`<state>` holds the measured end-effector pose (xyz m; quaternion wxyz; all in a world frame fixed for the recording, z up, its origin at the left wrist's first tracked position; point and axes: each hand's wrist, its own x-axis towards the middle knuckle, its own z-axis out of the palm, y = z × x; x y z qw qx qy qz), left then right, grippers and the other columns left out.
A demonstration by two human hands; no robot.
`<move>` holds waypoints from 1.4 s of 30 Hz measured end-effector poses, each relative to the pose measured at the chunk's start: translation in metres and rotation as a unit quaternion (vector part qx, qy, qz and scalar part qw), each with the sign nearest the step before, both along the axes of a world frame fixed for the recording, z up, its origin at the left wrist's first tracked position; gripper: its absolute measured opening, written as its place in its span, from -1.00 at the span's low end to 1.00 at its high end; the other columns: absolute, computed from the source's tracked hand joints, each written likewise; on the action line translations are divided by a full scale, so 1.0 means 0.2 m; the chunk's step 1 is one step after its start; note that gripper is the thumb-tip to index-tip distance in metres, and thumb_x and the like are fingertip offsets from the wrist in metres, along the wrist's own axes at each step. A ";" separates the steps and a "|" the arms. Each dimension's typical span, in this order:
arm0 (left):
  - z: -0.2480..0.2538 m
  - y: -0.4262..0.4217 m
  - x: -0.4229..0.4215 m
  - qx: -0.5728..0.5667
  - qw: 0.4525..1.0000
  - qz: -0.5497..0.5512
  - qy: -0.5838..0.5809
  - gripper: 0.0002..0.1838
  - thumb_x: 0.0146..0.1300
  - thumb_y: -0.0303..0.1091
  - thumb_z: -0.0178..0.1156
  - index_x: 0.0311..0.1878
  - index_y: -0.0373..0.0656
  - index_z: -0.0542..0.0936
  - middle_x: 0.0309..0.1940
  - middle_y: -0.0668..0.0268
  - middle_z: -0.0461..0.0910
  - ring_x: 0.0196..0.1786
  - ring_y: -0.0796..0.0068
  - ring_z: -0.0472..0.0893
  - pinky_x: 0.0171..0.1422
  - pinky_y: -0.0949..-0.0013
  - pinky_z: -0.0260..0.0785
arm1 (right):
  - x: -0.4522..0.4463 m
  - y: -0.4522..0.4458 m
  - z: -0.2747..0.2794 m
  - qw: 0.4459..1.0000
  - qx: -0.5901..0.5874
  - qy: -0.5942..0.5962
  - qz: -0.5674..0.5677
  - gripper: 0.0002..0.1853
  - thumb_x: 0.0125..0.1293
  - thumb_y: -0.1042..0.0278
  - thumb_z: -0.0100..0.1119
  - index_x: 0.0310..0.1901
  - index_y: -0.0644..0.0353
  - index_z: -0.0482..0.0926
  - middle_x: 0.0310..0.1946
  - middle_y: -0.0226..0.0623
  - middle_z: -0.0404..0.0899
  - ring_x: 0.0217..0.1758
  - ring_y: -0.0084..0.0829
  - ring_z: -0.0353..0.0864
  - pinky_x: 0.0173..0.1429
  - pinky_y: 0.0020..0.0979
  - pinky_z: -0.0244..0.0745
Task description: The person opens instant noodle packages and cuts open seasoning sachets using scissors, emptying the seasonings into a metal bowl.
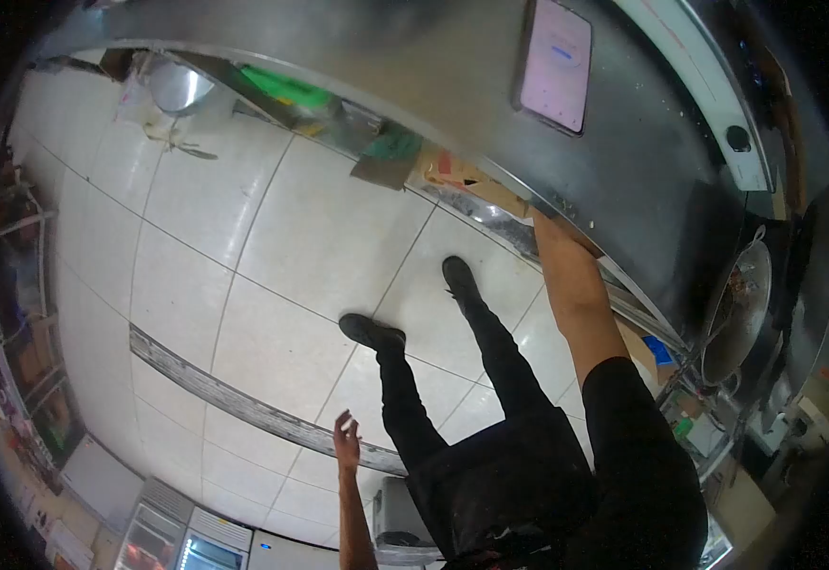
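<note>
My left hand [346,442] hangs in the air at my side over the tiled floor, fingers loosely apart, with nothing in it. My right forearm [576,294] reaches under the front edge of the steel counter [452,85]. The counter hides my right hand, so its fingers and anything they hold cannot be seen. Closest to where the arm goes under are a cardboard box [476,185] and a clear plastic bag [490,218] on the shelf below.
A phone [554,66] with a lit screen lies on the counter near a white appliance with a black knob [738,139]. A wok [739,309] with food residue stands at the right. A metal pot [179,87] is at the upper left. Fridges [215,541] and shelves [29,313] line the left.
</note>
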<state>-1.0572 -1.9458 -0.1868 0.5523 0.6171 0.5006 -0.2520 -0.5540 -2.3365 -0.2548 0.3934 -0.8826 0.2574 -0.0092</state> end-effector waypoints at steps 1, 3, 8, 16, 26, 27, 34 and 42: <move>0.02 -0.01 0.01 0.002 1.000 -0.011 -0.003 -0.61 0.32 -0.32 0.10 0.20 -0.08 0.38 0.07 0.24 0.46 -0.09 0.43 0.53 -0.21 0.38 0.49 | -0.02 -0.01 0.00 1.000 0.024 -0.008 -0.018 -0.66 0.29 0.20 0.09 0.01 0.22 0.44 -0.06 -0.26 0.50 0.02 -0.30 0.48 0.20 -0.28 0.27; 0.05 -0.07 0.05 0.007 1.000 0.000 -0.012 -0.62 0.31 -0.34 0.10 0.19 -0.08 0.39 0.05 0.27 0.48 -0.12 0.47 0.53 -0.26 0.42 0.48 | -0.08 -0.02 0.01 0.995 0.081 -0.028 -0.054 -0.65 0.30 0.20 0.09 0.02 0.22 0.43 -0.05 -0.26 0.50 0.02 -0.31 0.48 0.19 -0.29 0.28; 0.15 -0.41 0.44 -0.086 0.991 0.011 -0.102 -0.64 0.34 -0.33 0.06 0.17 -0.16 0.39 0.07 0.27 0.48 -0.01 0.45 0.54 -0.12 0.41 0.47 | -0.27 -0.06 0.02 0.962 0.224 -0.055 -0.148 -0.63 0.30 0.21 0.08 0.07 0.20 0.40 -0.03 -0.29 0.49 0.02 -0.34 0.48 0.18 -0.31 0.29; 0.32 -0.96 0.83 -0.242 0.953 -0.033 -0.178 -0.65 0.38 -0.29 0.02 0.19 -0.15 0.36 0.15 0.29 0.42 0.12 0.37 0.49 0.04 0.31 0.43 | -0.31 -0.05 0.01 0.880 0.382 -0.103 -0.263 -0.60 0.31 0.24 0.07 0.14 0.18 0.35 0.01 -0.32 0.47 0.02 -0.39 0.47 0.17 -0.35 0.30; 0.61 -0.69 0.57 -0.190 0.974 0.011 -0.126 -0.57 0.38 -0.17 0.02 0.24 -0.13 0.32 0.12 0.20 0.44 0.13 0.36 0.47 0.06 0.29 0.39 | -0.78 0.32 0.54 0.853 0.401 -0.199 -0.268 -0.51 0.24 0.24 0.20 0.16 0.15 0.32 0.04 -0.31 0.44 0.10 -0.41 0.42 0.20 -0.35 0.30; 0.65 -0.62 0.53 -0.163 0.979 0.009 -0.124 -0.56 0.38 -0.17 0.02 0.25 -0.13 0.32 0.13 0.20 0.44 0.12 0.37 0.46 0.06 0.29 0.38 | -0.95 0.39 0.59 0.868 0.376 -0.195 -0.258 -0.50 0.19 0.25 0.26 0.12 0.16 0.32 0.03 -0.31 0.43 0.11 -0.39 0.40 0.18 -0.33 0.32; 1.06 -0.14 0.47 0.032 0.970 -0.007 -0.243 -0.46 0.39 -0.04 -0.03 0.29 -0.18 0.27 0.11 0.08 0.42 0.13 0.31 0.44 0.13 0.34 0.33 | -1.71 1.03 1.44 0.847 0.289 0.094 0.435 -0.46 0.02 0.15 0.39 0.01 0.13 0.42 -0.19 -0.24 0.52 -0.10 -0.38 0.55 -0.02 -0.34 0.45; 1.21 0.28 0.26 0.032 0.916 0.225 -0.331 -0.58 0.41 -0.01 -0.11 -0.07 -0.22 0.43 -0.37 0.37 0.47 -0.29 0.58 0.46 -0.20 0.47 0.33 | -1.86 1.65 1.65 0.765 0.218 -0.038 0.605 -0.54 0.34 0.12 -0.01 0.16 0.21 0.28 0.06 -0.03 0.36 0.11 -0.06 0.42 0.08 -0.21 0.42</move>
